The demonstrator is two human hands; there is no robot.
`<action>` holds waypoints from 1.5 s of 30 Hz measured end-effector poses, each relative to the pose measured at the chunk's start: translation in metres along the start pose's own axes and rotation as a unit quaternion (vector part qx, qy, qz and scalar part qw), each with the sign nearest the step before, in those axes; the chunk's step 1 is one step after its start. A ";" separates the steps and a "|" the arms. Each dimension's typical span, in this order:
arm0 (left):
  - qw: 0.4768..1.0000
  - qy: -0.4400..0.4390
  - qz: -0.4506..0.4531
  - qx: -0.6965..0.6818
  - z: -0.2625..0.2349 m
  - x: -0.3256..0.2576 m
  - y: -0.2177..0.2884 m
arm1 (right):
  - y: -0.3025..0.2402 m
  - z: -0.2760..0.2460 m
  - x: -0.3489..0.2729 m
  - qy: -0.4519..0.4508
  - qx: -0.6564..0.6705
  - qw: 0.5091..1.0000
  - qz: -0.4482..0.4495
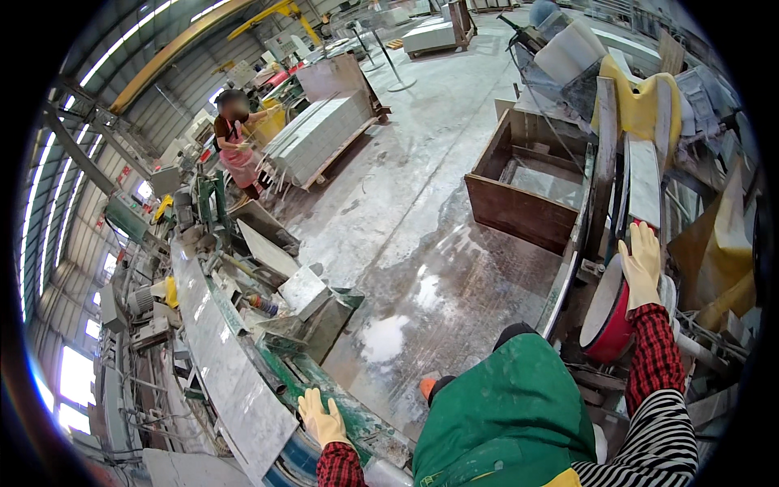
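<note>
My left hand [323,420], in a pale yellow glove with its fingers spread, is held out just beside the near right corner of a long grey-white stone slab [239,377], which lies lengthwise along the inner edge of the machines at left; from my remote seat I cannot tell whether the palm meets the green metal frame [369,430] there. Across the gap, my right hand [642,268], gloved alike, stretches forward with straight fingers close together at the near end of a pale stone strip [646,183], above a red-rimmed drum [607,315]; contact is unclear to me. A green apron [511,406] fills the space between. Beyond, a wooden box [519,213] stands on the wet floor, and a co-worker in a pink apron [239,166] stands beside stacked slabs [320,142] near a pallet's left edge.
</note>
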State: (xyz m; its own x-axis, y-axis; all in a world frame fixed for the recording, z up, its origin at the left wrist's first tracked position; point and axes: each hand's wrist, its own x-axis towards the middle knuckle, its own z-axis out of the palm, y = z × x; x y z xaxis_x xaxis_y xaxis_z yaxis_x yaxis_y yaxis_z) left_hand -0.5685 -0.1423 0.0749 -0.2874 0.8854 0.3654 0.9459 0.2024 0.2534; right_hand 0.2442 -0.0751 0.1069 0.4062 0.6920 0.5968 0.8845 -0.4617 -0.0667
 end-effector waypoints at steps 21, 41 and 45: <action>0.930 -0.006 -0.189 -0.315 0.026 -0.003 -0.021 | -0.028 -0.038 -0.013 -0.015 0.016 1.000 0.003; 0.994 -0.035 -0.075 -0.064 0.006 0.001 0.002 | -0.039 -0.050 -0.029 -0.023 0.025 0.999 0.010; 0.998 -0.040 -0.041 -0.004 0.003 0.000 0.004 | -0.042 -0.054 -0.033 -0.008 0.026 1.000 0.005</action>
State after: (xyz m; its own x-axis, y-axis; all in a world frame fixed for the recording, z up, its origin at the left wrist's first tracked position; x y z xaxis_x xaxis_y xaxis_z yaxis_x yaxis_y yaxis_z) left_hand -0.5644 -0.1401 0.0737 -0.3501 0.8969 0.2701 0.9187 0.2725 0.2859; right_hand 0.1816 -0.1085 0.1328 0.4190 0.6963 0.5827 0.8905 -0.4404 -0.1141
